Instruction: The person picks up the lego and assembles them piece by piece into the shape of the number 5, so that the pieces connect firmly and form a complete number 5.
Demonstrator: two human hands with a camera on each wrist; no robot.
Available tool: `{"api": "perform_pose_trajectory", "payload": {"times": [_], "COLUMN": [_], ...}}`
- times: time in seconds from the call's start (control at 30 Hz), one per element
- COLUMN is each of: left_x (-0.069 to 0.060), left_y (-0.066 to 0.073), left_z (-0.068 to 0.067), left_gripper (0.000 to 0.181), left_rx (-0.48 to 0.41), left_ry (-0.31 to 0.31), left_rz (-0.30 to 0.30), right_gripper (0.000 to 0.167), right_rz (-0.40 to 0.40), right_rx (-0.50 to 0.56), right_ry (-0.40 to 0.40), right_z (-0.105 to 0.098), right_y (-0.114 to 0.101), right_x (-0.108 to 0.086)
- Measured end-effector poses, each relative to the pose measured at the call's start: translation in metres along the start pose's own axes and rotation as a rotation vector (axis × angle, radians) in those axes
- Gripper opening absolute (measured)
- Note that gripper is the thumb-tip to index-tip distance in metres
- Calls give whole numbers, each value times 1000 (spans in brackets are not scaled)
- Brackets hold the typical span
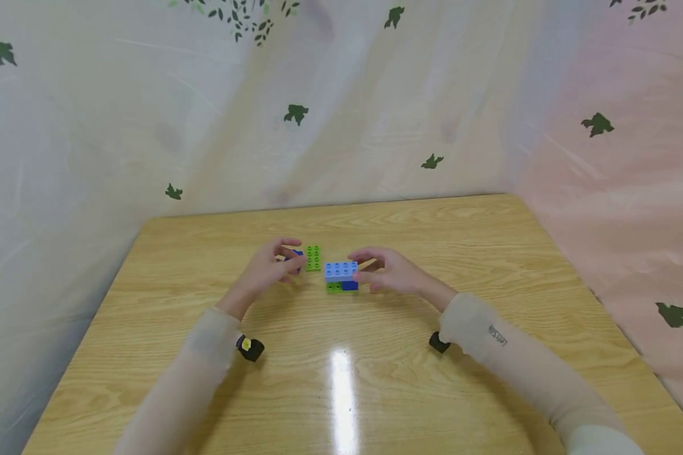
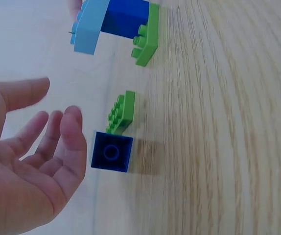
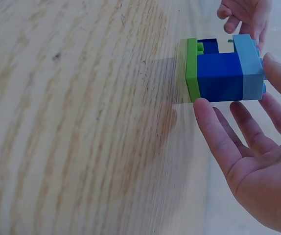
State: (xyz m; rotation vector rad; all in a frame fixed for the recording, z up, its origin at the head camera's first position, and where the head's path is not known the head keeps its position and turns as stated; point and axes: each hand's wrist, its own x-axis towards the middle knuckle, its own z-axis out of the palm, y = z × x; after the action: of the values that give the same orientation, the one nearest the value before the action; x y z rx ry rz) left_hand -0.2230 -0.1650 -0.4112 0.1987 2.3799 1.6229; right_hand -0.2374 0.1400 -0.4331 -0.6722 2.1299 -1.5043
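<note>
Near the middle of the table stands a small brick stack: a light blue brick (image 1: 341, 271) on top, a dark blue brick (image 3: 220, 77) under one end, and a flat green brick (image 3: 192, 73) at the bottom. My right hand (image 1: 389, 272) is at the stack's right side, fingers spread and thumb by the light blue brick; whether it touches is unclear. To the left, my left hand (image 1: 267, 265) hovers with loosely bent fingers and holds nothing. Beside it a loose dark blue brick (image 2: 112, 152) lies on its side, its hollow underside showing. Next to that brick is another flat green brick (image 1: 313, 258).
All the bricks rest on a wood-grain table (image 1: 296, 392). A pale curtain (image 1: 353, 126) with green leaf and bird shapes hangs behind the table, and a pinkish one (image 1: 620, 189) hangs at the right. Both forearms reach across the table's front part.
</note>
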Motion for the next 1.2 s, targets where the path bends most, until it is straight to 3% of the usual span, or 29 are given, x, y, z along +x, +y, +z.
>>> {"api": "perform_pose_trajectory", "payload": {"times": [0.1,0.43,1.0,1.2], "left_x": [2,13,23,27], "left_y": [-3,-19,-26,-28], "left_z": [-5,-6,-1,-2], "left_gripper": [52,57,64,64], "left_rx": [3,9,52,110], "left_ry": [57,144,120,71], "left_rz": [-13,-94,-183,-183], "right_gripper": [52,44,39,39], "right_rz": [0,4,18,9], "right_rx": [-2,-1,-13,-7], "right_ry": [-3,-5,-36,-54], "right_z": [0,2,2,0], "right_y": [1,2,2,4], "right_x": [1,3,3,4]}}
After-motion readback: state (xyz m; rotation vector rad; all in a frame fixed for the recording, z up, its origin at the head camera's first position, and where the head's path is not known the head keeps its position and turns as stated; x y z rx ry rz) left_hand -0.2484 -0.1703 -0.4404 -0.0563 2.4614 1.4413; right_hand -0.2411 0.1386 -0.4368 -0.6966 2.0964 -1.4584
